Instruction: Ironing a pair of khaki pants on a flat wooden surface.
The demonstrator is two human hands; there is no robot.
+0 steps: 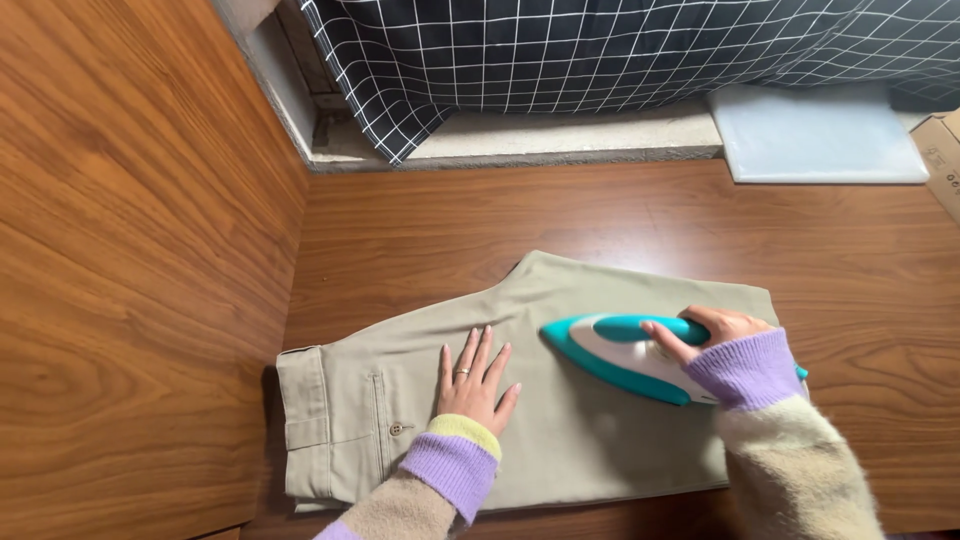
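Pressing flat w/ my left hand (474, 383), fingers spread apart, palm down, I held the khaki shorts (560, 420) steady on the desk (420, 230), just right of the button and back pocket. Right hand (712, 332) was clamped round the handle of the teal and white iron (620, 362), soleplate on the cloth, tip pointing at my left fingers. Best, imo, to keep those fingers clear of the tip and glide slow, fabric taut. Wood desk, wood panel at left; checked dark fabric (600, 50), pale board (830, 135) and cardboard box (943, 155) at back.
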